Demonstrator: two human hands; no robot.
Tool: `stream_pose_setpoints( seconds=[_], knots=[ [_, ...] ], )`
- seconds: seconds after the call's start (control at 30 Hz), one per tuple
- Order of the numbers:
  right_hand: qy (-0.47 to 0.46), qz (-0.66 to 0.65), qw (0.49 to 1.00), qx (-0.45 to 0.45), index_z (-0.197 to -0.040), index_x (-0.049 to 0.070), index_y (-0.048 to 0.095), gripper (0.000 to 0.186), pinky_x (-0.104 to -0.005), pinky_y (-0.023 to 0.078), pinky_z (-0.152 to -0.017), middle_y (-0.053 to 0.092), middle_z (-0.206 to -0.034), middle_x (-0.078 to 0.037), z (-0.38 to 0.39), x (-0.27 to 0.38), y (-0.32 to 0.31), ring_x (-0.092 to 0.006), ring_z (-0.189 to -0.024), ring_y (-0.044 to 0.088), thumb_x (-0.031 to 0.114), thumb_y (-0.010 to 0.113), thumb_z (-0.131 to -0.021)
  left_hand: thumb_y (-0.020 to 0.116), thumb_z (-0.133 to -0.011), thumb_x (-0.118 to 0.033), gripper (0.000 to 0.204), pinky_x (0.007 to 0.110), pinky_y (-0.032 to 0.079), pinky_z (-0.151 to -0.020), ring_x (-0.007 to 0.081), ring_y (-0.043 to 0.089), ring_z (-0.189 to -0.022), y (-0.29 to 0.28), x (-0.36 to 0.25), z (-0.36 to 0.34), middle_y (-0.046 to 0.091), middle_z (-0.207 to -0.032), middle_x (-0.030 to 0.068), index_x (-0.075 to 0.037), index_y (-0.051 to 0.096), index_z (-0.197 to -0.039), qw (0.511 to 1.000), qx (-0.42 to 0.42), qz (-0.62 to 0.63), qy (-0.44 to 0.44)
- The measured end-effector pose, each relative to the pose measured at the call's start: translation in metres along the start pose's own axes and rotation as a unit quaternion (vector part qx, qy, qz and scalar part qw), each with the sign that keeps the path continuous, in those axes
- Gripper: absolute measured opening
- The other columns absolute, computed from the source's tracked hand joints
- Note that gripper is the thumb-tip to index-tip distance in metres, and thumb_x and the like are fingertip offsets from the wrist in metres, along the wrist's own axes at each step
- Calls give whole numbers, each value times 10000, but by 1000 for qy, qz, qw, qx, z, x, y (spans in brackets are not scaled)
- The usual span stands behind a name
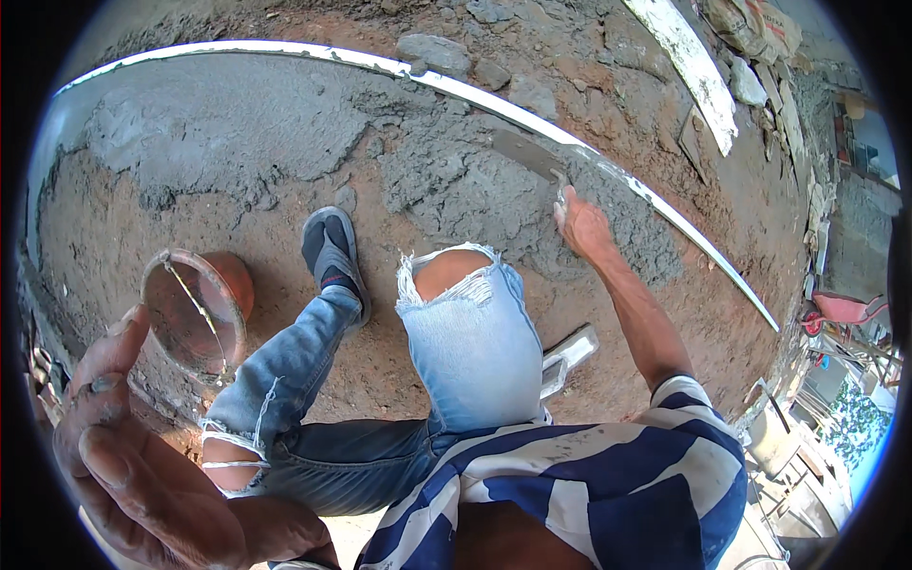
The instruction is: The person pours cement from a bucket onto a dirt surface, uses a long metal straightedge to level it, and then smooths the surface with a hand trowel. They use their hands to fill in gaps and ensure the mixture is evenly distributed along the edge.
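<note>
My right hand (581, 224) grips the handle of a flat metal trowel (522, 152), its blade lying on rough wet grey mortar (446, 180) beside a long white strip (673, 214). A smoother band of mortar (209, 119) runs left along that strip. My left hand (133, 437) is raised close to the camera at lower left, its slightly curved fingers holding nothing, near an orange bucket (237, 280) with a rope across its top.
My knee and sandalled foot (330, 252) rest on the dirt, with a pale metal tool (570, 356) beside the knee. A white board (684, 66), stones (432, 52) and a sack (760, 28) lie beyond the strip. A red wheelbarrow (845, 306) stands far right.
</note>
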State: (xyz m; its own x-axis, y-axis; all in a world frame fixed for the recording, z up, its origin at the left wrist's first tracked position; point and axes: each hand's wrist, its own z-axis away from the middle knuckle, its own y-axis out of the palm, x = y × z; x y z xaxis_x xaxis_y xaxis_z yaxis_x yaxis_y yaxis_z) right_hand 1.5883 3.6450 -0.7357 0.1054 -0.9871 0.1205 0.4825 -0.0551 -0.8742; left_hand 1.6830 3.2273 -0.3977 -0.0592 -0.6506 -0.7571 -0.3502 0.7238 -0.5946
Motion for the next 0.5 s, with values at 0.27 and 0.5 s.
stream_pose_setpoints(
  seconds=[0.27, 0.5],
  knots=[
    [-27, -82, 996, -35, -1065, 24, 478, 300, -537, 487, -655, 637, -782, -258, -10, -27, 18, -475, -733, 614, 278, 529, -913, 314, -1034, -234, 409, 473, 412, -1015, 349, 593, -1073, 7, -1, -16, 616, -1091, 253, 81, 573, -1073, 996, 67, -24, 54],
    [182, -448, 875, -30, -936, 19, 485, 276, -352, 447, -506, 517, -618, -53, 93, 23, 64, -166, -525, 526, 292, 520, -949, 296, -1035, -240, 423, 488, 390, -1031, 356, 588, -1113, -2, -1, -14, 613, -1133, 254, 71, 572, -1111, 996, 41, -74, 2]
  ],
)
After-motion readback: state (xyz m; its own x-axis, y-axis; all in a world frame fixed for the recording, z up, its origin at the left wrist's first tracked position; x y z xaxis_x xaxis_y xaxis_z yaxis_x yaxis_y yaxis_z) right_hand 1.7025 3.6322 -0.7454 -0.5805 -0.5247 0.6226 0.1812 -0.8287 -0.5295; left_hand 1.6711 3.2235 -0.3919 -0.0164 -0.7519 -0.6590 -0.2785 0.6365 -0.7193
